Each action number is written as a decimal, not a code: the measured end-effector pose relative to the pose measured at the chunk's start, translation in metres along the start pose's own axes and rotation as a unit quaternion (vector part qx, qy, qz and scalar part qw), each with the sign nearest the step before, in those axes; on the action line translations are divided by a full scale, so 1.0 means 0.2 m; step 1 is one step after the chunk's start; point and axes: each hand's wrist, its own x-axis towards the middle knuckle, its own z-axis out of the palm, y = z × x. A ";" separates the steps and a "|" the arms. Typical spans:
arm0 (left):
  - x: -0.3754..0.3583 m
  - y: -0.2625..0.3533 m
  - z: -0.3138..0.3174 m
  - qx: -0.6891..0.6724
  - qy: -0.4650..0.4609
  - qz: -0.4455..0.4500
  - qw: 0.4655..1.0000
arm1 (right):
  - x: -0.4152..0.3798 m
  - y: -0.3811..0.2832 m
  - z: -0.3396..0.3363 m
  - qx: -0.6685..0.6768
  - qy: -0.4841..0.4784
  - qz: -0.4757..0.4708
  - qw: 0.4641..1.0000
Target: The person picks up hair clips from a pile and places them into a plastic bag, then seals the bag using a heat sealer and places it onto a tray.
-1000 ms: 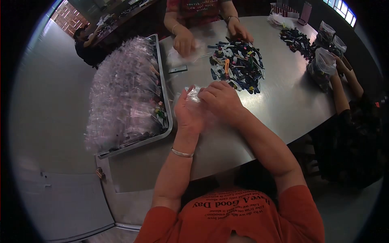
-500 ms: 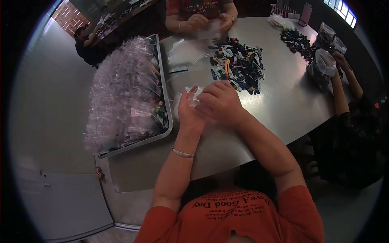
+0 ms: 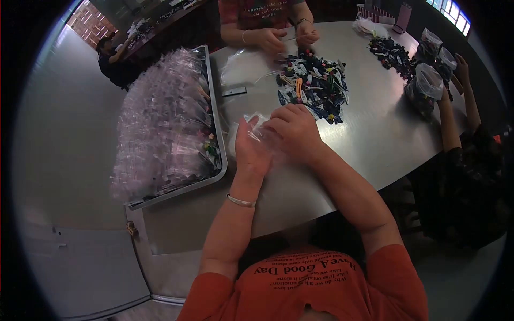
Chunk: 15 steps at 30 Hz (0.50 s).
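Note:
A clear plastic bag (image 3: pixel 261 138) is between my two hands above the near part of the metal table (image 3: pixel 375 152). My left hand (image 3: pixel 250 152) is turned palm inward and grips the bag's left side. My right hand (image 3: pixel 294 131) has its fingers bent over the bag's upper right part, pinching it. Whether anything lies inside the bag is hard to make out. Just beyond my right hand lies a pile of hair clips (image 3: pixel 316 85), dark, white and a few bright ones.
Left of my hands stands a grey tray (image 3: pixel 218 128) heaped with filled clear bags (image 3: pixel 166 123). A stack of flat bags (image 3: pixel 246 67) and a small dark flat object (image 3: pixel 234 91) lie beyond. A person's hands (image 3: pixel 289 38) work opposite; another person handles clip-filled plastic bags (image 3: pixel 425 88) at right.
My hands stay in about the same place, and the plastic bag now shows more between them. Opposite, the person's hands have moved apart. The right-hand person's far hand has risen.

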 end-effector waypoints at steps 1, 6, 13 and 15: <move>0.01 -0.01 -0.01 0.000 0.000 0.000 1.000 | 0.00 0.00 0.00 0.000 0.000 0.000 1.000; 0.01 -0.02 -0.02 -0.002 -0.018 0.026 0.999 | -0.02 0.01 0.02 -0.035 0.017 -0.004 0.999; 0.02 0.01 -0.04 -0.030 -0.012 0.006 0.999 | 0.00 0.02 -0.03 0.129 -0.038 0.076 0.988; 0.02 0.00 -0.03 -0.009 -0.038 0.001 0.999 | 0.00 0.03 -0.03 0.095 -0.020 0.047 0.994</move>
